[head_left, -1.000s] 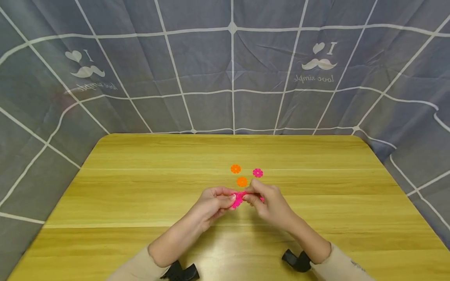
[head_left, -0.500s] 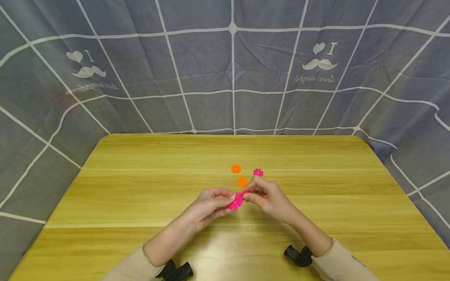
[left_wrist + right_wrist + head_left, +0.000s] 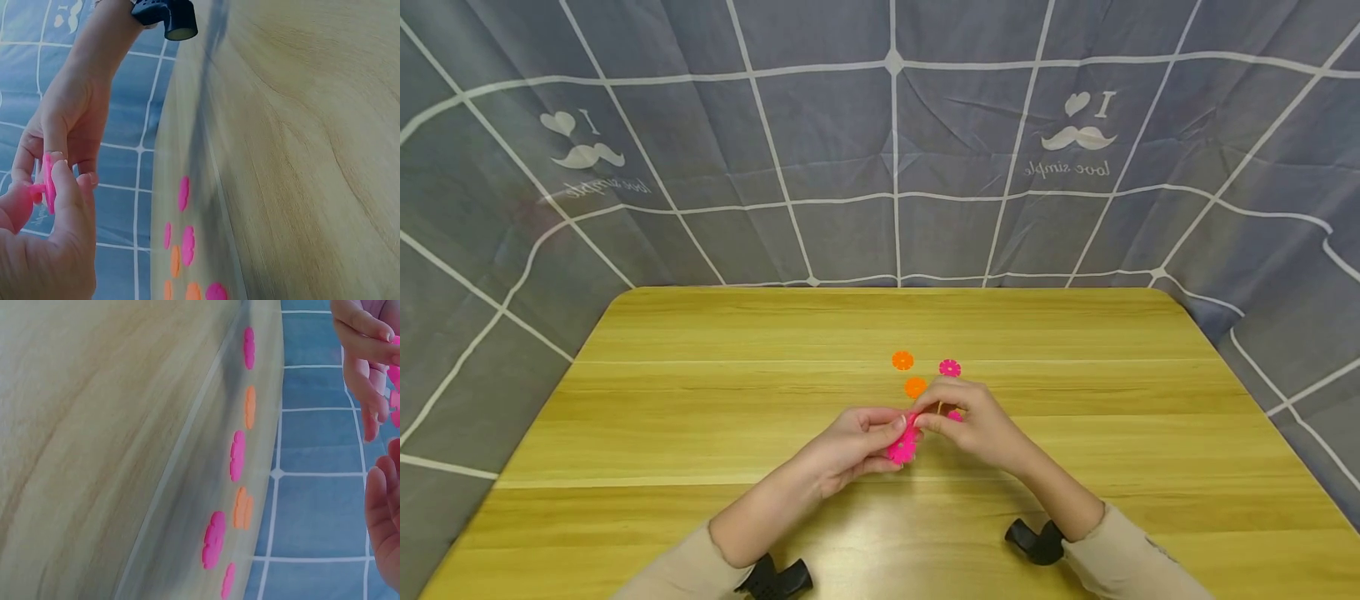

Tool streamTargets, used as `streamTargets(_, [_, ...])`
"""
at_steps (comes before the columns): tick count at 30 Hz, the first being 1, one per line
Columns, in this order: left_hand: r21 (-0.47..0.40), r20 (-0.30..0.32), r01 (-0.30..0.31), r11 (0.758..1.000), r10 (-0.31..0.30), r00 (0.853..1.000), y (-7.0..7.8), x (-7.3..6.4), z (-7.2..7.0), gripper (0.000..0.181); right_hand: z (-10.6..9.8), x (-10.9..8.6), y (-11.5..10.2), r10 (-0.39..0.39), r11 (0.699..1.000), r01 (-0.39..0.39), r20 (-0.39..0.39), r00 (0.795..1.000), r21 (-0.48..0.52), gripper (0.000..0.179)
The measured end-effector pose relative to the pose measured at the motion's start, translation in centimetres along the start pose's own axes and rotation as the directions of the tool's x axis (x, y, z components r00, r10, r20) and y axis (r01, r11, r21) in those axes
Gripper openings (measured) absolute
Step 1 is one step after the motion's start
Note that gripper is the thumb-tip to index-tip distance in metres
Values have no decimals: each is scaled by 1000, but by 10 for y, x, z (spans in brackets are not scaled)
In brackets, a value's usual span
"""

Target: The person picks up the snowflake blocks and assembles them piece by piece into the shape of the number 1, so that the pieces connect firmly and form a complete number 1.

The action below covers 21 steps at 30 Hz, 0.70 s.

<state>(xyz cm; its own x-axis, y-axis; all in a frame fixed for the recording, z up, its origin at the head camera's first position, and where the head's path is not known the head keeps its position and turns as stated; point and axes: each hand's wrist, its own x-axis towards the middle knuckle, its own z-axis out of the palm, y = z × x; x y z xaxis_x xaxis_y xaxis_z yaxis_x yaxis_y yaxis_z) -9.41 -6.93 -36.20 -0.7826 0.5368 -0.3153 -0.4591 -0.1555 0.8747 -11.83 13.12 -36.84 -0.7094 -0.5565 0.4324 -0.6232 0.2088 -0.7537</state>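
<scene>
Pink notched plastic discs [image 3: 902,448], joined to each other, are held up between my two hands. With thumb and fingers my left hand [image 3: 857,442] pinches them from the left side. My right hand [image 3: 981,425] pinches the upper end of the same pink piece between thumb and index finger. In the left wrist view one pink disc [image 3: 49,184] stands edge-on between the hands. The fingers hide part of the joint, so how many discs are joined cannot be told. At the right edge of the right wrist view the pink discs [image 3: 395,406] are cut off.
On the wooden table [image 3: 700,392] beyond the hands lie orange discs [image 3: 902,361] and a pink disc [image 3: 950,367]. Another pink disc [image 3: 955,416] is partly behind my right hand. Black wrist mounts [image 3: 1036,542] sit under the forearms. A grey checked curtain [image 3: 842,242] encloses the table's back and sides.
The held pink discs have turned, so the lower disc now hangs further down and shows its face. My left fingers have shifted slightly; the discs on the table stay put.
</scene>
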Motion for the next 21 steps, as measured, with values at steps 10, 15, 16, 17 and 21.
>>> streamTargets(10, [5,-27,17,1000,-17,999,-2,0,0,42,-9,-2,7,131,991,-130,48,990,-14,18])
streamTargets(15, [10,-52,26,1000,-25,998,-4,0,-4,45,-21,-3,18,222,973,-217,51,974,-80,22])
streamTargets(16, [8,-51,27,1000,-26,998,-4,0,-4,45,-23,-4,20,238,968,-232,56,970,-102,23])
streamTargets(17, [4,-50,26,1000,-26,998,-5,0,-5,45,-25,-4,23,258,961,-249,63,964,-119,24])
streamTargets(21, [-9,-53,20,1000,-20,998,-5,0,-6,44,-31,-7,33,358,925,-338,105,928,-171,26])
